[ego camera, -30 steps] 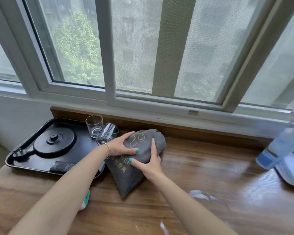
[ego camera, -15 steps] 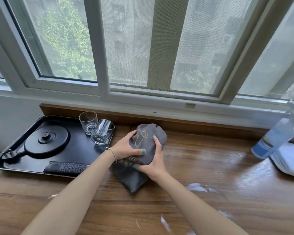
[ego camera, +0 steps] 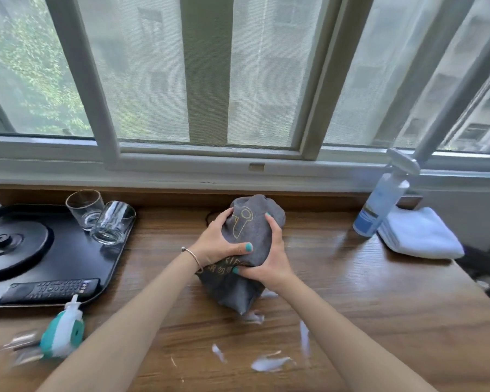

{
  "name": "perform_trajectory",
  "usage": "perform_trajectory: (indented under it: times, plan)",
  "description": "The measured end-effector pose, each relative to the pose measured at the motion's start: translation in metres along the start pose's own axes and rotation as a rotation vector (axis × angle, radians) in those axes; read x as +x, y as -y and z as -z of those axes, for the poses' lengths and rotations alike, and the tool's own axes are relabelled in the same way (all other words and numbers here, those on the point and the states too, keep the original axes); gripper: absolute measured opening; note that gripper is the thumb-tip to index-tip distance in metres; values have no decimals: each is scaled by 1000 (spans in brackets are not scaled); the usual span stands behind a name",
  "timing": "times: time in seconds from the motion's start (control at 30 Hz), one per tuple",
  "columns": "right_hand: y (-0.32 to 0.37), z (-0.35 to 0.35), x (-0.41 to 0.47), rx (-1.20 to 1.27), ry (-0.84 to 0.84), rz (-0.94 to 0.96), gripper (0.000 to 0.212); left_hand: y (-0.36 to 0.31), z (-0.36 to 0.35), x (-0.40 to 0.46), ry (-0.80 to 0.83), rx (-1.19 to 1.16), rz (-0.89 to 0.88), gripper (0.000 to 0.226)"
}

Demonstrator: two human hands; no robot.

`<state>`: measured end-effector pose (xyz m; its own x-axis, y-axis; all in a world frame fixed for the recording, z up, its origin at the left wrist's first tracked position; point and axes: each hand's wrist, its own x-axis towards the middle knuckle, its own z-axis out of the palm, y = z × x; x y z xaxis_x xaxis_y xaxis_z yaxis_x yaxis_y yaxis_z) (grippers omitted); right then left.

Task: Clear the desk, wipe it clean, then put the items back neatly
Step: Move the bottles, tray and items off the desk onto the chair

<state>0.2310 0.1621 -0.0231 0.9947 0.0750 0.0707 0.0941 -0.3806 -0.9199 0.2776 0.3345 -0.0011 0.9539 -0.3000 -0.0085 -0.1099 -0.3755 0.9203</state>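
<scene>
A grey drawstring pouch (ego camera: 249, 222) with a gold hair-dryer print stands on the wooden desk (ego camera: 351, 292), near its back edge. My left hand (ego camera: 217, 241) grips the pouch's left side, thumb across its front. From the right, my right hand (ego camera: 269, 258) grips it lower down, fingers curled round the fabric. The pouch's lower end (ego camera: 232, 292) rests on the wood. Scraps of white paper (ego camera: 269, 363) lie scattered on the desk in front of the pouch.
A black tray (ego camera: 77, 250) at the left holds a round black lid, two glasses (ego camera: 102, 219) and a remote (ego camera: 51, 290). A teal and white item (ego camera: 64, 329) lies below it. At the right stand a spray bottle (ego camera: 379, 205) and a folded white cloth (ego camera: 419, 233).
Both hands went from resting on the pouch to gripping it, and they carried it right, away from the tray, while raising it more upright.
</scene>
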Motion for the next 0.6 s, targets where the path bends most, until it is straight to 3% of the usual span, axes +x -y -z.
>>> perform_trajectory:
  times: [0.33,0.6]
  plan:
    - [-36,123,-55,-104,-169,-9,126,-62,-123,20,140,27,-43,138]
    - [-68,221,-127,-54,-345,-99,129,-114,-241,27,274,60,-136,140]
